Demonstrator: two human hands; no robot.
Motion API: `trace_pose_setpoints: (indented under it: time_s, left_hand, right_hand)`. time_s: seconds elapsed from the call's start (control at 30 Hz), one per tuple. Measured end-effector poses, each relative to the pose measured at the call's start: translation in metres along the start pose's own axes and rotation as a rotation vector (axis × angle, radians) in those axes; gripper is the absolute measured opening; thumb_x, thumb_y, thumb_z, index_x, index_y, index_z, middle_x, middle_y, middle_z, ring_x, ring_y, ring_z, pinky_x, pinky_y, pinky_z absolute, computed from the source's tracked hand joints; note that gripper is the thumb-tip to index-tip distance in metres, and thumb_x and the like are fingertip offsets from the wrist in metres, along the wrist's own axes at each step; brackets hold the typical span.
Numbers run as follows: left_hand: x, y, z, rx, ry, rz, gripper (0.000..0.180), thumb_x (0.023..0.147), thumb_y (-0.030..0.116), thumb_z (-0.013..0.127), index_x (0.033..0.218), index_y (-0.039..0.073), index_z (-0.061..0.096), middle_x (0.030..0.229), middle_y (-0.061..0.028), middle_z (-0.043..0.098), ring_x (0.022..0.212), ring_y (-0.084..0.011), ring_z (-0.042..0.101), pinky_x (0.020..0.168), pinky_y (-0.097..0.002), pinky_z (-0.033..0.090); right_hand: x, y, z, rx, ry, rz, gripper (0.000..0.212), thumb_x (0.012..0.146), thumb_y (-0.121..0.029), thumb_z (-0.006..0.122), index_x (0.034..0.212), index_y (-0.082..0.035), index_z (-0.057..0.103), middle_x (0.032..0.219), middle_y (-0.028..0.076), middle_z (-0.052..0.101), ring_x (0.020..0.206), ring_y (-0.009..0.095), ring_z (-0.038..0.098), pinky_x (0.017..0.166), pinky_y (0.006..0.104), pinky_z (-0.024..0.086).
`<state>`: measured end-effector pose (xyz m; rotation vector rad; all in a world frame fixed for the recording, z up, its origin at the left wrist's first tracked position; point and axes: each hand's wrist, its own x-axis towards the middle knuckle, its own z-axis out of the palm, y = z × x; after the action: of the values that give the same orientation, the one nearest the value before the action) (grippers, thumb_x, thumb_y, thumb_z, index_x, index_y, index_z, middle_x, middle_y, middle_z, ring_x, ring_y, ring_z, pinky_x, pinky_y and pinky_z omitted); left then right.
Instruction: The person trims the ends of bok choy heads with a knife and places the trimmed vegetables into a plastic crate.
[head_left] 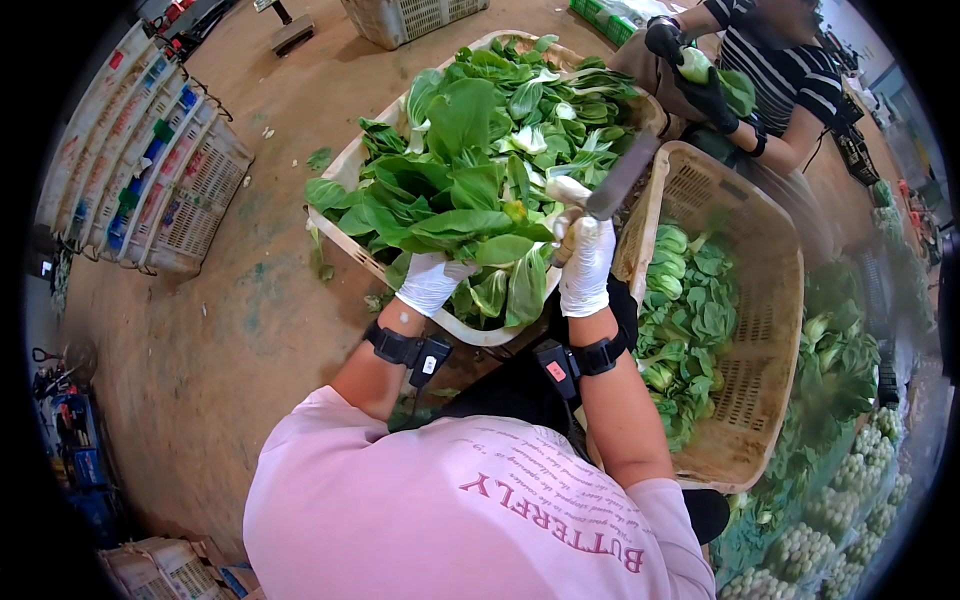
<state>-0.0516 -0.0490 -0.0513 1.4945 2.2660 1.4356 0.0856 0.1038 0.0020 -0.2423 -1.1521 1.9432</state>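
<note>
My left hand (pixel 432 284), in a white glove, grips a leafy bok choy (pixel 455 222) over the near edge of a crate; leaves cover most of its fingers. The plant's pale stem end points right, toward the knife. In my right hand (pixel 587 262), gloved too, is a knife (pixel 622 180) with a broad dark blade tilted up and to the right. Its handle is wrapped by the fingers. Below both hands, the pale plastic crate (pixel 342 180) is heaped with loose bok choy and leaves.
Right of me stands a second crate (pixel 765 330) holding bok choy heads (pixel 690 300). A co-worker (pixel 775 80) in black gloves holds a bok choy at the upper right. Stacked crates (pixel 150 150) stand on the left. Bagged pale produce (pixel 800 550) lies at the lower right.
</note>
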Motion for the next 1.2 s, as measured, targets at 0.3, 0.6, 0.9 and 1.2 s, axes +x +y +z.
trace_pose_setpoints:
  time_s: [0.3, 0.6, 0.9, 1.2]
  left_hand:
    - [-0.001, 0.005, -0.007, -1.315, 0.296, -0.437, 0.058, 0.079, 0.008, 0.066, 0.132, 0.006, 0.042, 0.124, -0.0071, 0.052, 0.115, -0.0225, 0.052, 0.103, -0.0384, 0.040]
    - [0.022, 0.027, -0.016, -1.610, 0.193, -0.308, 0.075, 0.077, 0.012, 0.069, 0.142, 0.010, 0.032, 0.136, -0.0085, 0.044, 0.125, -0.0235, 0.044, 0.105, -0.0386, 0.036]
    - [0.016, 0.039, 0.041, -1.414, 0.238, -0.507, 0.054, 0.085, 0.016, 0.068, 0.131, 0.005, 0.043, 0.124, -0.0082, 0.054, 0.117, -0.0202, 0.051, 0.103, -0.0330, 0.038]
    - [0.022, 0.060, 0.028, -1.602, 0.252, -0.512, 0.058, 0.081, 0.023, 0.072, 0.129, 0.007, 0.044, 0.121, -0.0062, 0.055, 0.111, -0.0193, 0.054, 0.098, -0.0348, 0.042]
  right_hand:
    - [0.009, 0.000, 0.004, -0.224, 0.380, 0.131, 0.018, 0.085, -0.018, 0.069, 0.093, -0.004, 0.060, 0.081, -0.002, 0.058, 0.070, 0.005, 0.050, 0.064, 0.0202, 0.041]
    - [0.005, 0.012, 0.006, -0.658, 0.024, -0.083, 0.045, 0.083, -0.030, 0.069, 0.114, -0.001, 0.054, 0.099, 0.007, 0.057, 0.089, 0.016, 0.054, 0.078, 0.0270, 0.045]
    - [-0.001, 0.020, 0.009, -0.711, -0.181, -0.110, 0.036, 0.082, -0.025, 0.068, 0.107, -0.002, 0.056, 0.082, 0.012, 0.064, 0.069, 0.021, 0.062, 0.064, 0.0308, 0.049]
    - [0.001, 0.027, 0.016, -0.617, -0.107, -0.146, 0.027, 0.082, -0.025, 0.067, 0.095, -0.004, 0.058, 0.070, 0.012, 0.060, 0.059, 0.022, 0.059, 0.056, 0.0318, 0.046]
